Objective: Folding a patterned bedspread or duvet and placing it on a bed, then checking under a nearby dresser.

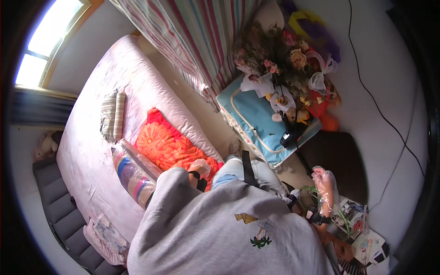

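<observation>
My left hand (200, 167), in a clear plastic glove, is over the edge of a red and orange floral pillow (165, 141) on the bed; whether it touches the pillow cannot be told. A striped bag or cushion in clear plastic (135, 175) lies beside the pillow. My right hand (323, 180), also in a clear plastic glove, is raised at the right side, apart from the things around it. Its fingers look bent together, and nothing can be made out in them. Both wrists wear black straps.
A pink-covered bed (92, 154) fills the left. A blue fabric case (251, 117) bears dried flowers (297, 59) and a black device (290, 134). A striped curtain (196, 37) hangs beyond. A dark panel (335, 161) and a cluttered pile (369, 247) are at the right.
</observation>
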Demonstrator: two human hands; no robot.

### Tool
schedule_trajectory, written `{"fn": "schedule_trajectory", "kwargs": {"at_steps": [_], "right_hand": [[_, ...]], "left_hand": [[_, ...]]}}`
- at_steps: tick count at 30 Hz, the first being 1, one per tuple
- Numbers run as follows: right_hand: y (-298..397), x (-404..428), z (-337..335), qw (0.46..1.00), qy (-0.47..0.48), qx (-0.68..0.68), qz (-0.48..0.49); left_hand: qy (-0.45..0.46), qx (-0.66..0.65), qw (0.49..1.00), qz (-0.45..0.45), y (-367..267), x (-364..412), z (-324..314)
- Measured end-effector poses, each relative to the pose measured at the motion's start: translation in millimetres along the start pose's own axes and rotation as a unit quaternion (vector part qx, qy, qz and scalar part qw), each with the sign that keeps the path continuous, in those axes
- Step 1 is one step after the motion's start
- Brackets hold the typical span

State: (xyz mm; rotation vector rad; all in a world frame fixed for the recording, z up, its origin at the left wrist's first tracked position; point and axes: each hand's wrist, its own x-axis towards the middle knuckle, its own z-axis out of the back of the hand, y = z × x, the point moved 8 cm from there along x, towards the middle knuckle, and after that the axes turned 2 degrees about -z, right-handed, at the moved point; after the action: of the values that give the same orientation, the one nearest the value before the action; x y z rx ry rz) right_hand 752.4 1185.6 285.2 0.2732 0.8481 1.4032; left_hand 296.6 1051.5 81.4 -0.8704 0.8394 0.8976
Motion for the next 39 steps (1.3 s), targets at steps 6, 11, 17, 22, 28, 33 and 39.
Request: {"fn": "schedule_trajectory", "kwargs": {"at_steps": [6, 11, 17, 22, 28, 33, 39], "right_hand": [[90.9, 49.9, -7.8, 0.995, 0.061, -0.034, 0.068], [96.3, 62.4, -2.9, 0.995, 0.095, -0.023, -0.012], [139.2, 86.2, 12.8, 0.979, -0.106, 0.102, 0.141], [224.4, 55.7, 18.4, 0.953, -0.142, 0.240, 0.117], [374.5, 83.1, -47.0, 0.913, -0.200, 0.221, 0.278], [508.4, 128.7, -76.3, 0.839, -0.239, 0.233, 0.431], [560.6, 149.7, -136.9, 0.863, -0.403, -0.027, 0.305]], "left_hand": [[-0.269, -0.005, 0.957, 0.110, 74.0, 56.9, -136.8], [-0.160, -0.894, 0.406, 0.102, 30.3, -43.0, -29.2], [-0.343, -0.895, 0.268, -0.092, 110.3, -168.9, 113.0], [-0.556, -0.705, 0.384, -0.214, 211.2, -298.4, 245.5], [-0.675, -0.648, 0.309, -0.173, 434.9, -315.8, 300.8], [-0.784, -0.411, 0.462, 0.055, 487.6, -358.5, 398.3], [-0.786, -0.280, 0.549, 0.042, 444.6, -340.5, 456.1]]}}
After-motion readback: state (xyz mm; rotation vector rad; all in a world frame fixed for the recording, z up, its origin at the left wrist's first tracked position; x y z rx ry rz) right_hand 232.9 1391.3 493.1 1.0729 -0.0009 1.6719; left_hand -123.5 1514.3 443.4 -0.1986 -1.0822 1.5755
